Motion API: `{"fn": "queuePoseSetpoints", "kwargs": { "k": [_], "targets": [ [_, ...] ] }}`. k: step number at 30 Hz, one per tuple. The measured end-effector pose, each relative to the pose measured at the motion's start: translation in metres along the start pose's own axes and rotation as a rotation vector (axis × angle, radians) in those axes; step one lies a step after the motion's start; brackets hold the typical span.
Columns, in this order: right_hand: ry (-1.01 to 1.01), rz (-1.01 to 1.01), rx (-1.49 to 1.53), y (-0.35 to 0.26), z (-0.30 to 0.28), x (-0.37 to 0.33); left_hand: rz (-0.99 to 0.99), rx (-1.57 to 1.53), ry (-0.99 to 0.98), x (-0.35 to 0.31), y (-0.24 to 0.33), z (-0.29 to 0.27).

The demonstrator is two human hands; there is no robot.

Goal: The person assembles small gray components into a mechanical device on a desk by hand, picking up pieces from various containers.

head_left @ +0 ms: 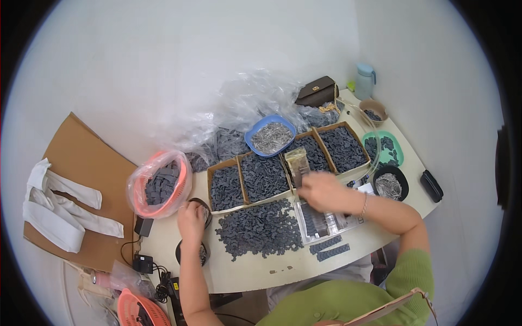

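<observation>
My right hand (322, 191) is closed round the lower end of a flat, see-through yellowish piece with a dark lower part (297, 162); motion blurs it and its kind is unclear. Under that hand lies a clear-and-white tray (310, 234) with dark strips in it. Two dark grey linked strips (333, 254) rest beside the tray. On the left, my left hand (191, 221) has its fingers bent together at a black round bowl (207, 213); whatever they pinch is hidden. Between the hands spreads a pile of small dark grey pieces (260, 231).
Cardboard boxes (248, 203) of grey pieces line the middle, with a blue basin (247, 142) of metal pins behind. A pink basket (186, 187) stands left, a second black bowl (178, 254) nearer. At right are a green tray (401, 152), a black pin bowl (405, 182) and a black case (431, 186).
</observation>
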State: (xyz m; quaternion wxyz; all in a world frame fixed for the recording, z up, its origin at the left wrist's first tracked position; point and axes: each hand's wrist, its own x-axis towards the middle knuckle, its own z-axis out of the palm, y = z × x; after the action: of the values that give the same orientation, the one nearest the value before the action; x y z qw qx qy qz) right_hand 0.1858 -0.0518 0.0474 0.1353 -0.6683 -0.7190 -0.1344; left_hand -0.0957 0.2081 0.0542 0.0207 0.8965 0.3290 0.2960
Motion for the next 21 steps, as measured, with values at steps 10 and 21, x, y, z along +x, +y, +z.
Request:
{"fn": "queuePoseSetpoints", "kwargs": {
  "k": [10, 21],
  "targets": [
    [-0.218, 0.469, 0.083, 0.099, 0.040, 0.153, -0.112, 0.194, -0.392, -0.010, -0.069, 0.013],
    [-0.293, 0.401, 0.070, 0.115, 0.069, 0.162, -0.176, 0.120, -0.413, -0.006, -0.065, 0.014]
  ]
}}
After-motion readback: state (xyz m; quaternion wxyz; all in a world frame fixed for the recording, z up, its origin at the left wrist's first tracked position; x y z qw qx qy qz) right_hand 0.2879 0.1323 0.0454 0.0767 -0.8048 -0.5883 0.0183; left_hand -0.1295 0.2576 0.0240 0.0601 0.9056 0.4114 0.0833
